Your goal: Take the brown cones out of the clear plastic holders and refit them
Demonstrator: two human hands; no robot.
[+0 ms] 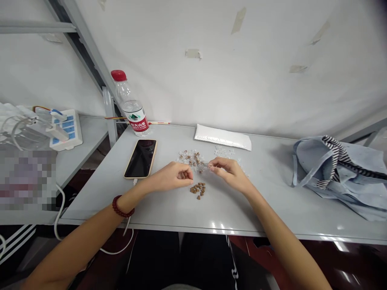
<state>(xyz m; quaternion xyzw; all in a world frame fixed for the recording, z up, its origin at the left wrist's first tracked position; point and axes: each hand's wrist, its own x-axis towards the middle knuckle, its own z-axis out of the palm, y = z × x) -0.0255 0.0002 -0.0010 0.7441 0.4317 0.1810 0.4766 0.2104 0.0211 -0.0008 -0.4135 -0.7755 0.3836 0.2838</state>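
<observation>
My left hand (173, 177) rests on the grey table (211, 209) with its fingers curled closed; what it pinches is too small to make out. A red bead bracelet (121, 209) sits on that wrist. My right hand (229, 173) pinches a small clear piece (207, 165) at its fingertips. Between the hands lies a little pile of brown pellets (198, 189). Just beyond is a heap of clear-wrapped brown bits (191, 157), and further right several empty clear pieces (225, 152).
A black phone (141, 158) with a cable lies left of the hands. A water bottle (131, 106) with a red cap stands at the back left, a white packet (223, 137) at the back. A blue bag (341, 169) lies right; a power strip (65, 129) sits far left.
</observation>
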